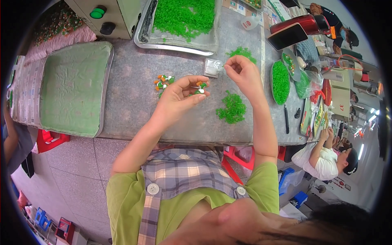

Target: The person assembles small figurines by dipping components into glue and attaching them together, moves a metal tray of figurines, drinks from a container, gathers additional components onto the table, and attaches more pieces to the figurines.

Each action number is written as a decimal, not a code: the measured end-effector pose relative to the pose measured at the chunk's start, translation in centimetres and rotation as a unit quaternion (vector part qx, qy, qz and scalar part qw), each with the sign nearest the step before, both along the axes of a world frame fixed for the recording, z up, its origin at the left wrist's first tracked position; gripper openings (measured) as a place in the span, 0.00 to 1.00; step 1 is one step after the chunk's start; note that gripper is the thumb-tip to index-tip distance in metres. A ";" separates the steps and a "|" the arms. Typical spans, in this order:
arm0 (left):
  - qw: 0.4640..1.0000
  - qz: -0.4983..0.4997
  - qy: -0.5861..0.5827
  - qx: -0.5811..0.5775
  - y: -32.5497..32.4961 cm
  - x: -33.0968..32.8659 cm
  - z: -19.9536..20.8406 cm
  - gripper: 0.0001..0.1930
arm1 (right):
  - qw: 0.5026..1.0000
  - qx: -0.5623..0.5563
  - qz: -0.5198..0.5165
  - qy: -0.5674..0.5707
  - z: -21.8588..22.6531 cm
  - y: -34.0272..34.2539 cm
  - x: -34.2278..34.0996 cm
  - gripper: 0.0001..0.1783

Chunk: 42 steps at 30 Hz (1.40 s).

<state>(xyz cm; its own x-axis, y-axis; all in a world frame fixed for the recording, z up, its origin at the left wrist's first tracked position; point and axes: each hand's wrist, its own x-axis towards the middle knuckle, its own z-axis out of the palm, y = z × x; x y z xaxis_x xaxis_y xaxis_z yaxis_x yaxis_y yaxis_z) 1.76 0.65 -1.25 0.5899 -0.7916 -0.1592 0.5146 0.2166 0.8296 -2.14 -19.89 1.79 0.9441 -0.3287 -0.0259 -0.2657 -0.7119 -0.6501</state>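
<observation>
My left hand (176,94) is closed around a few tiny green, white and orange figures (201,87), held between thumb and fingers above the table. To its left lies a small cluster of similar figures (163,81). My right hand (246,77) is pinched, thumb against forefinger, beside a small clear cup (219,65). Whatever lies between those fingertips is too small to make out. Touching the cup is a small square whitish block (211,67). Loose green bits form one pile (231,107) below my right hand and another (243,53) beyond it.
A metal tray (179,49) of green bits sits at the back, near a machine with a green button (98,12). To the left is a green-lined tray (73,90). On the right are an oval dish of green bits (280,83), a phone-like screen (287,37) and a pen (286,119).
</observation>
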 end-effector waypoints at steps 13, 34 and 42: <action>0.997 0.009 0.069 -0.016 -0.2 0.0 0.4 0.22 | 0.999 0.035 -0.033 -0.011 -0.7 -0.2 -0.6 0.07; 0.993 -0.053 0.099 0.019 -0.6 -0.7 1.8 0.22 | 0.878 0.475 0.024 -0.050 1.4 4.1 -4.1 0.03; 0.995 -0.046 0.085 0.021 -0.5 -1.0 1.7 0.21 | 0.928 0.345 -0.004 -0.140 -0.7 5.0 -5.7 0.04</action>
